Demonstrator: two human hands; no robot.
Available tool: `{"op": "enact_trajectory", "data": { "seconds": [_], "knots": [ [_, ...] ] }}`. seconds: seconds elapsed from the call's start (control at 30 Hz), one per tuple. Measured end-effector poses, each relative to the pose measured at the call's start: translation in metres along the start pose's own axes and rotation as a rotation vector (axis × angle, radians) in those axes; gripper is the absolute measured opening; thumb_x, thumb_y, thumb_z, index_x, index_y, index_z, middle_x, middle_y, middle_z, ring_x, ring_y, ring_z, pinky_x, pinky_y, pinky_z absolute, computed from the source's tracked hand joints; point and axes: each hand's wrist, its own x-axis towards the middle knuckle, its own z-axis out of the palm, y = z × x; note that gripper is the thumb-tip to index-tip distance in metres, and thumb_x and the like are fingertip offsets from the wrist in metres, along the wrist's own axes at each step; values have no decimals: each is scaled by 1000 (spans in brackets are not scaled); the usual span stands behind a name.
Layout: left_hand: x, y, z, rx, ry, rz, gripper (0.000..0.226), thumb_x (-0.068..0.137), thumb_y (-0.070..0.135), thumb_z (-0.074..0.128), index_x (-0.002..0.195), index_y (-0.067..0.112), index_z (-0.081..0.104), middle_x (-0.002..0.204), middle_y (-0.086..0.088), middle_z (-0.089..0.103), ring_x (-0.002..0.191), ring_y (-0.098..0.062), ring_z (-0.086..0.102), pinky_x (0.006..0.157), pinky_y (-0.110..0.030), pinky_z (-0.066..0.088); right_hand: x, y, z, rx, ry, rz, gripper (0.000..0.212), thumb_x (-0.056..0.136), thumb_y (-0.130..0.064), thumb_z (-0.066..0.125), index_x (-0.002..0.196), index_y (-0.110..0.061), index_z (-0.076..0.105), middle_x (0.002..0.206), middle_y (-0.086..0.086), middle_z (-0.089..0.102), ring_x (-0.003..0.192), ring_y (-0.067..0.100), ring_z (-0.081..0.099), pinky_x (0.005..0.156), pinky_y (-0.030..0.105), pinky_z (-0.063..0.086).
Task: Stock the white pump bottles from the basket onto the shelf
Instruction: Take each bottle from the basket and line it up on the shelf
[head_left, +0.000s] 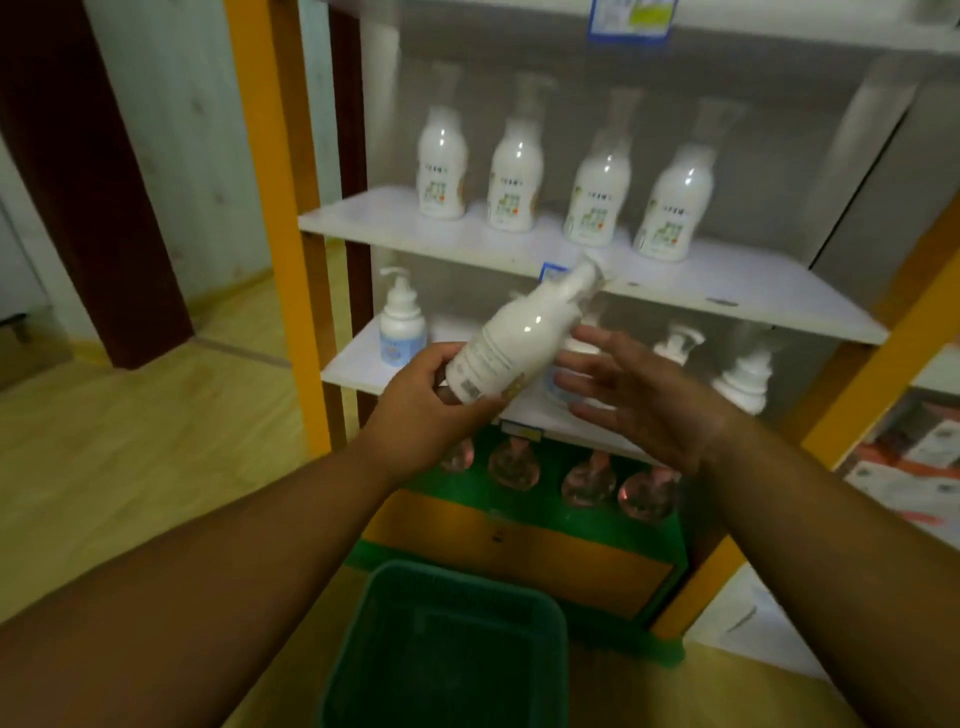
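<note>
My left hand (423, 402) grips a tilted white bottle (511, 345) by its base; my right hand (631, 395) is spread wide beside it.

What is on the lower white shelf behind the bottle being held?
One pump bottle stands at left, two more pump bottles at right. The held bottle and right hand cover the middle of the lower shelf.

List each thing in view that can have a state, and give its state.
Held bottle: tilted, neck up-right, gripped at its base.
Left hand: grips the held bottle.
Right hand: open, beside it.
Four shelf bottles: upright, in a row.
Basket: no bottles visible inside.
</note>
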Motion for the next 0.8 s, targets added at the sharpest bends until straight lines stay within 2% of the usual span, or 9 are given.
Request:
{"op": "enact_trajectory", "data": {
  "seconds": [0.07, 0.17, 0.3, 0.37, 0.43, 0.53, 0.63, 0.73, 0.8],
  "knots": [
    [7, 19, 10, -127, -29, -26, 60, 70, 47, 83, 122, 30, 59, 112, 12, 71, 100, -6, 70, 84, -34, 60, -3, -1, 14, -50, 2, -74, 49, 93, -40, 63, 140, -28, 55, 139, 3, 64, 130, 21, 59, 110, 47, 45],
    [15, 50, 30, -325, -95, -42, 55, 81, 39, 76, 129, 19, 58, 119, 0, 71, 111, -18, 67, 95, -42, 54, -5, -13, 27, -14, 7, -175, 40, 94, -40, 63, 132, -32, 61, 134, -2, 68, 125, 15, 63, 101, 36, 53],
    [23, 86, 56, -438, -126, -46, 39, 95, 35, 59, 131, 20, 58, 121, 1, 70, 113, -12, 66, 91, -26, 53, -8, -35, 23, 97, 15, -192, 58, 92, -47, 54, 145, -22, 50, 138, 0, 66, 131, 17, 59, 117, 48, 36],
    [26, 98, 67, -454, -163, -47, 36, 98, 36, 53, 131, 22, 57, 121, 3, 70, 112, -9, 65, 88, -21, 53, -11, -43, 15, 141, 2, -182, 54, 96, -44, 49, 145, -20, 49, 140, 4, 64, 134, 22, 56, 119, 50, 31],
    [29, 108, 77, -453, -187, -45, 33, 98, 39, 51, 128, 28, 57, 120, 8, 70, 111, -6, 65, 87, -20, 53, -16, -49, 6, 132, 27, -202, 46, 100, -35, 47, 143, -19, 50, 139, 7, 64, 132, 24, 58, 116, 48, 37],
    [34, 118, 89, -392, -186, -9, 36, 91, 52, 50, 122, 35, 58, 115, 15, 70, 109, -1, 64, 89, -20, 52, -24, -54, -9, -57, 166, -269, 34, 99, -32, 56, 131, -23, 60, 127, 1, 72, 118, 17, 68, 105, 41, 51],
    [38, 127, 102, -281, -155, 15, 47, 88, 57, 50, 127, 31, 56, 118, 10, 68, 109, -4, 63, 90, -22, 51, -31, -56, -21, -125, 226, -304, 40, 92, -44, 63, 127, -24, 62, 120, -4, 75, 113, 15, 70, 99, 38, 56],
    [47, 139, 114, -193, -97, 61, 40, 92, 51, 54, 126, 32, 54, 122, 8, 65, 106, -3, 64, 85, -18, 53, -33, -61, -33, -134, 276, -331, 38, 90, -50, 65, 120, -27, 63, 113, -8, 76, 106, 10, 72, 86, 26, 59],
    [54, 148, 121, -144, -10, 62, 50, 90, 50, 59, 134, 31, 49, 127, 10, 58, 103, -5, 64, 86, -24, 55, -31, -64, -42, -147, 354, -334, 44, 90, -49, 66, 125, -24, 59, 115, -5, 74, 105, 12, 73, 89, 29, 59]
  ]
}}
